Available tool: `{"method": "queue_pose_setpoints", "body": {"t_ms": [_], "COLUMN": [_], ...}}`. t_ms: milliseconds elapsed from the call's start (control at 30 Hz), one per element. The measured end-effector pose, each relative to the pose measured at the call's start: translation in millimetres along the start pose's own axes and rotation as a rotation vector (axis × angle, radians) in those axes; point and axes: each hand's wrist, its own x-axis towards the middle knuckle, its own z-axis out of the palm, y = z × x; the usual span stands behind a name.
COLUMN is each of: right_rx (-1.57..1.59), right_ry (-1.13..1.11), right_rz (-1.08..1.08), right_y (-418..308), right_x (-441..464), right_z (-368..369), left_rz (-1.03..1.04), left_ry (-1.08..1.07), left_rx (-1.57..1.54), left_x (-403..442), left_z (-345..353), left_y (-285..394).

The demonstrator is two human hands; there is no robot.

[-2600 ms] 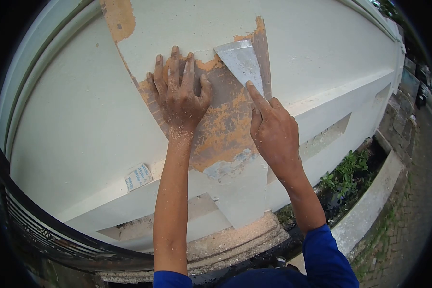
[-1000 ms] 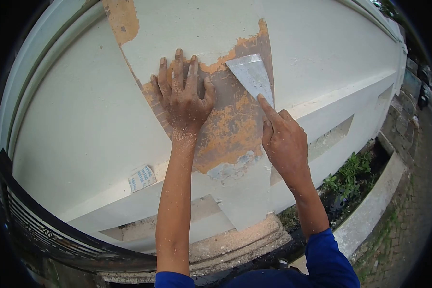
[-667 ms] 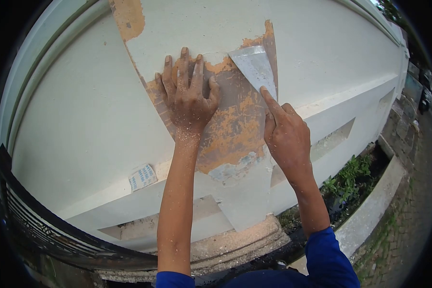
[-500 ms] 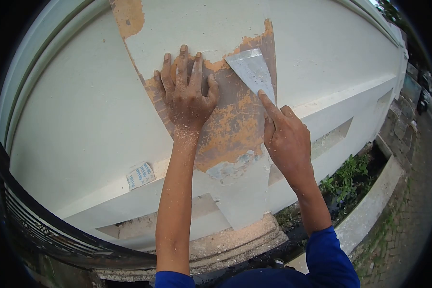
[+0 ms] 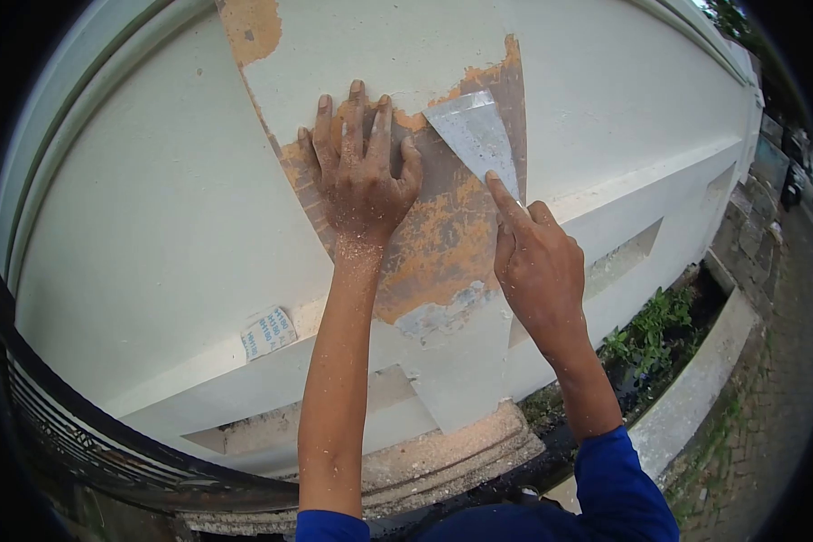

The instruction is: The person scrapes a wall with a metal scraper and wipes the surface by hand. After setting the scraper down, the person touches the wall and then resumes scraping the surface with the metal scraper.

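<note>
My left hand point(image 5: 363, 181) lies flat on the wall with its fingers spread, over the left part of a bare brown and orange patch point(image 5: 442, 226). Pale dust covers its wrist. In my right hand point(image 5: 540, 262) is a wide metal scraper point(image 5: 477, 135), its handle hidden by the closed fingers and my index finger stretched along the blade. The blade rests on the upper right of the patch, its wide edge close to the border of the pale paint point(image 5: 379, 45).
A piece of printed sandpaper point(image 5: 268, 334) sits on the wall's ledge at the lower left. Black metal railing point(image 5: 81, 425) curves below it. Green plants point(image 5: 655, 334) grow in a trough at the right, beside a concrete edge point(image 5: 695, 388) and a paved path point(image 5: 776, 361).
The scraper has shifted back and forth over short distances along the patch's upper right edge. My left hand keeps its place on the wall while the view shifts slightly.
</note>
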Motion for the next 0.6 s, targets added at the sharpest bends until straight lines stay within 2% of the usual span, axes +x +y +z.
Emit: {"method": "queue_pose_setpoints", "body": {"t_ms": [100, 300, 400, 600], "right_rx": [-0.042, -0.025, -0.046, -0.014], "right_ry": [-0.036, 0.072, -0.053, 0.034], "right_rz": [0.013, -0.015, 0.003, -0.014], "right_y": [2.1, -5.8, -1.6, -5.8], "right_x": [-5.3, 1.1, -6.2, -1.5], "right_z": [-0.2, 10.7, 0.3, 5.6], "left_rz": [-0.011, -0.003, -0.009, 0.004], "left_ry": [0.0, 0.001, -0.009, 0.005], "left_rx": [-0.015, -0.027, -0.025, -0.031], "left_x": [-1.0, 1.4, 0.5, 2.8], "left_z": [0.4, -1.5, -3.6, -3.3], "left_y": [1.3, 0.2, 1.2, -0.1]}}
